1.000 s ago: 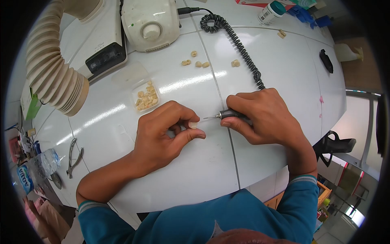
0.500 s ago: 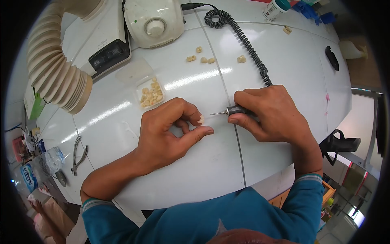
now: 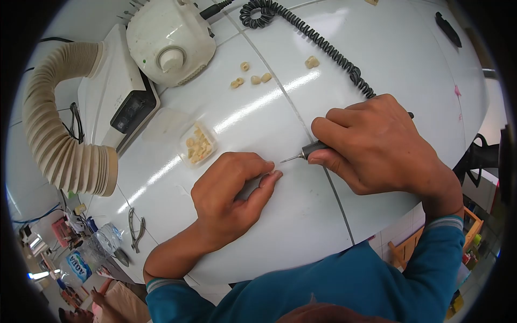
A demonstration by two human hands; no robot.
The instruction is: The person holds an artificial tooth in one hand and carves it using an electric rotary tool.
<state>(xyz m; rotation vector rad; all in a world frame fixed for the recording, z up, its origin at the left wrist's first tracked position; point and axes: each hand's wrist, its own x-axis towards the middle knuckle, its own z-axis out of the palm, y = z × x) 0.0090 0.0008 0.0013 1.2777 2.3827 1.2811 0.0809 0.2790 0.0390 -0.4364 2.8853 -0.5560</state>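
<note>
Between its thumb and forefinger, my left hand [image 3: 231,196] pinches a small pale tooth-like piece, mostly covered by the fingertips. My right hand [image 3: 371,145] grips a dark rotary handpiece [image 3: 313,148], whose thin metal bit points left at my left fingertips with a small gap between. A clear box [image 3: 198,145] of similar cream pieces stands beyond my left hand. Several loose pieces [image 3: 256,79] lie farther back, and another cream piece [image 3: 312,62] is to their right. The coiled black cord [image 3: 328,48] runs down behind my right hand.
A white control unit [image 3: 171,46] with a knob is at the back. On the left are a ribbed hose [image 3: 51,137], a white machine [image 3: 116,91], pliers [image 3: 135,230] and a water bottle [image 3: 79,266]. Another person [image 3: 116,301] is at the lower left. A black object [image 3: 448,29] lies far right.
The view has turned and shifted. My left thumb and forefinger have closed further around the small piece, which shows less now. My right hand still holds the handpiece, its bit now slanting down-left.
</note>
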